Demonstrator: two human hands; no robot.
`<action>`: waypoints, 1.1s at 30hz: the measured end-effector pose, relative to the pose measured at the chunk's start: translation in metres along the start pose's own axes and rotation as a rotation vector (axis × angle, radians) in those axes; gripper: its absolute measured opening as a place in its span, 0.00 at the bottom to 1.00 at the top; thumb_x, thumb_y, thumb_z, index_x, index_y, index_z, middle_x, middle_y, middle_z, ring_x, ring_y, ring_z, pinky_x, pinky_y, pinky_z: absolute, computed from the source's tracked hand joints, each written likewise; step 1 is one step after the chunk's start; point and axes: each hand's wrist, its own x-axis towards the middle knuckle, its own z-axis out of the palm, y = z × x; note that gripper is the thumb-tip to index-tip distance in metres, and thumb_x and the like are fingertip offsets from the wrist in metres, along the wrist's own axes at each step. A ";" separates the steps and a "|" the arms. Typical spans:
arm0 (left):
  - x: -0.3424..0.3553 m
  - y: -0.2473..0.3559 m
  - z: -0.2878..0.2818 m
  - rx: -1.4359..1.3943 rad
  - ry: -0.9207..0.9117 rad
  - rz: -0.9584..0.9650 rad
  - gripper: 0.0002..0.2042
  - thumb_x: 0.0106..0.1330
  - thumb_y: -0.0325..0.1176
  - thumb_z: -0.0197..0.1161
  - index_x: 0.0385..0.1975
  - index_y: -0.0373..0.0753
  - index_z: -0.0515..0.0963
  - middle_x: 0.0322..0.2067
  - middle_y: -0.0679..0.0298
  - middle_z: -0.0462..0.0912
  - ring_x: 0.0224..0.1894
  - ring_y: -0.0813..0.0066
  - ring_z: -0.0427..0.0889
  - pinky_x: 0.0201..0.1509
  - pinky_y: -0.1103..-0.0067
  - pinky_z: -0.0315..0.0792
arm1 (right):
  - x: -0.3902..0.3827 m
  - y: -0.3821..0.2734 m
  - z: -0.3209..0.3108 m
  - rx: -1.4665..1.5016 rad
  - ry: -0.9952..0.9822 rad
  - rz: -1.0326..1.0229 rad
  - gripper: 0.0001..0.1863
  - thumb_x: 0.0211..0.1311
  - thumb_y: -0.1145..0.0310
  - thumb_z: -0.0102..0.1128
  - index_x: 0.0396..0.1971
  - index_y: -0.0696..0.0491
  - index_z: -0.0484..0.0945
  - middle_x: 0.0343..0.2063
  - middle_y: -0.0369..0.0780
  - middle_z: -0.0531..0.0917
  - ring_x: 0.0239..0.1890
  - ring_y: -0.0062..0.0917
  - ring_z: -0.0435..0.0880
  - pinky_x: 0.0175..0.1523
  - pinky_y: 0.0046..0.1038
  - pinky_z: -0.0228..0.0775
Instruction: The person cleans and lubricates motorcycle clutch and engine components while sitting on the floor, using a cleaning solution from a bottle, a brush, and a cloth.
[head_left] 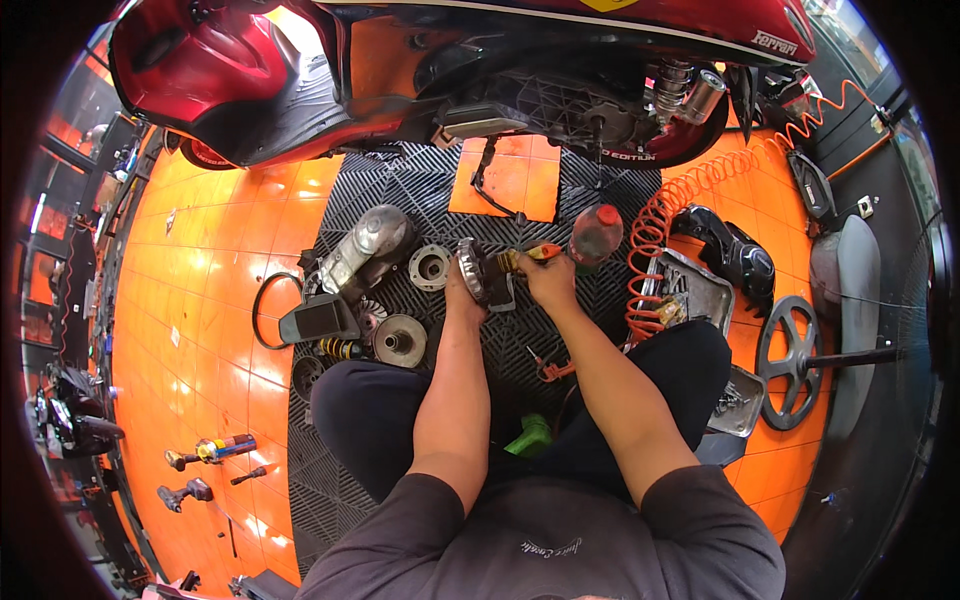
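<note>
My left hand (461, 292) grips a round metal part (472, 270) by its edge, above the black ribbed mat (390, 180) and in front of my knees. My right hand (552, 284) is closed around a yellow-handled tool (543, 252) directed toward that part; I cannot tell whether the two touch. A red-capped bottle (592, 246) is located just beside my right hand; a flanged ring (417, 269) lies near my left.

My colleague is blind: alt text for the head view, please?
The left hand grips a round metal part and the right hand a yellow object, over a black mat strewn with loose parts; a red scooter stands beyond.
</note>
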 end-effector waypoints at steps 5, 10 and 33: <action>-0.003 0.007 0.001 0.079 -0.002 0.022 0.16 0.72 0.46 0.48 0.44 0.42 0.76 0.38 0.64 0.82 0.39 0.68 0.83 0.43 0.70 0.79 | -0.019 -0.028 0.004 0.068 0.039 0.007 0.13 0.54 0.64 0.67 0.33 0.58 0.81 0.26 0.44 0.84 0.30 0.30 0.84 0.38 0.32 0.74; -0.001 0.000 0.003 0.068 -0.005 0.016 0.18 0.72 0.47 0.47 0.48 0.41 0.75 0.40 0.64 0.81 0.41 0.66 0.81 0.46 0.68 0.77 | -0.012 -0.033 -0.010 -0.296 -0.066 -0.039 0.17 0.52 0.60 0.68 0.33 0.59 0.82 0.27 0.48 0.84 0.31 0.37 0.86 0.37 0.34 0.74; 0.010 -0.006 -0.008 0.129 -0.058 -0.068 0.20 0.71 0.54 0.50 0.47 0.46 0.76 0.38 0.67 0.81 0.39 0.71 0.81 0.44 0.72 0.76 | 0.004 -0.011 -0.010 -0.238 0.047 0.068 0.13 0.51 0.62 0.68 0.25 0.59 0.82 0.23 0.46 0.83 0.26 0.34 0.84 0.36 0.34 0.73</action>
